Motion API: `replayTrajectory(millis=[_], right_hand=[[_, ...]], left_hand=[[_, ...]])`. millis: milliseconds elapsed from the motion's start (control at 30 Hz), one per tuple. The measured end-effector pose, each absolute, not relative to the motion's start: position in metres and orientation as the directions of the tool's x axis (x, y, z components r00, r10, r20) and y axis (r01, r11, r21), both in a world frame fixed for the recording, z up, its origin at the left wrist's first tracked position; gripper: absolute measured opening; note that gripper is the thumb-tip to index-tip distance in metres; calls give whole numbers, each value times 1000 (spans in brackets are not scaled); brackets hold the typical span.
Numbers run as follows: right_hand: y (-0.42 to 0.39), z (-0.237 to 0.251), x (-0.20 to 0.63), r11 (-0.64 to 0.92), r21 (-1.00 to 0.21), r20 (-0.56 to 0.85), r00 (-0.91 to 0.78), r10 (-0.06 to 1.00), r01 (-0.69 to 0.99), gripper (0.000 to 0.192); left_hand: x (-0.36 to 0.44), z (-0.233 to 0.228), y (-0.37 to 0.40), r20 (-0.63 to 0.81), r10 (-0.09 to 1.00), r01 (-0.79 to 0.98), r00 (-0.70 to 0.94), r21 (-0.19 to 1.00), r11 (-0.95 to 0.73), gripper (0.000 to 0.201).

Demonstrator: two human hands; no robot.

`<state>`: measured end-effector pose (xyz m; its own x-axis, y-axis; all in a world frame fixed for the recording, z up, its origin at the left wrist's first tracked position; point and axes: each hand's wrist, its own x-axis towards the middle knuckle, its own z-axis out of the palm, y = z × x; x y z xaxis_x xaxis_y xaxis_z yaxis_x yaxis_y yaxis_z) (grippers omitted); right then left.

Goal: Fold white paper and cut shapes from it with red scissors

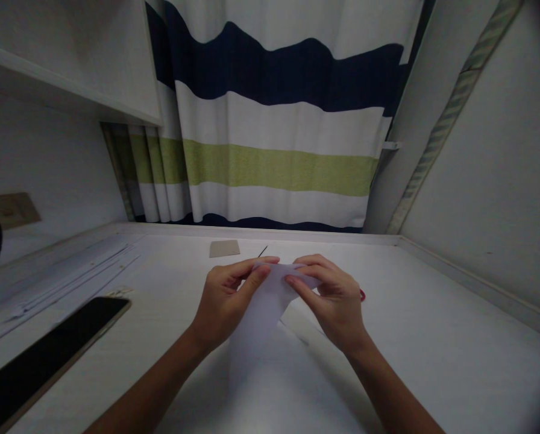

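Note:
A sheet of white paper (263,319) is raised above the white desk, its top edge pinched by both hands. My left hand (229,295) grips the upper left corner between thumb and fingers. On the other side, my right hand (331,295) holds the upper right part, where a flap of the paper bends over beneath the thumb. The lower part of the sheet hangs toward me. Just beyond my left fingertips lies a thin dark stick-like thing (263,251), partly hidden. A red curved piece (363,295) peeks out behind my right hand; the rest of it is hidden.
A dark-screened phone (57,355) lies at the left on the desk (433,337). Near the back edge is a small grey-beige card (225,248). Papers (84,277) lie along the left wall. A striped curtain (279,169) hangs behind, and a shelf (71,90) juts out at upper left.

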<state>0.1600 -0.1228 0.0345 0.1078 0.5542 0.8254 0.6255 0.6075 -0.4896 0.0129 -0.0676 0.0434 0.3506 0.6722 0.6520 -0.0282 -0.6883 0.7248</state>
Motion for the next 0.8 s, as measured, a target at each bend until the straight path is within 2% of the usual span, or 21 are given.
replayTrajectory(millis=[267,800], right_hand=[[-124,34,159,612,-507,814,103,572,607,4],[-126,35,157,607,-553,791,130,598,571,5]], left_hand=[[12,45,-68,681,657,1,322,694,-720,15],[11,45,-68,630,698,-15,340,746,-666,15]])
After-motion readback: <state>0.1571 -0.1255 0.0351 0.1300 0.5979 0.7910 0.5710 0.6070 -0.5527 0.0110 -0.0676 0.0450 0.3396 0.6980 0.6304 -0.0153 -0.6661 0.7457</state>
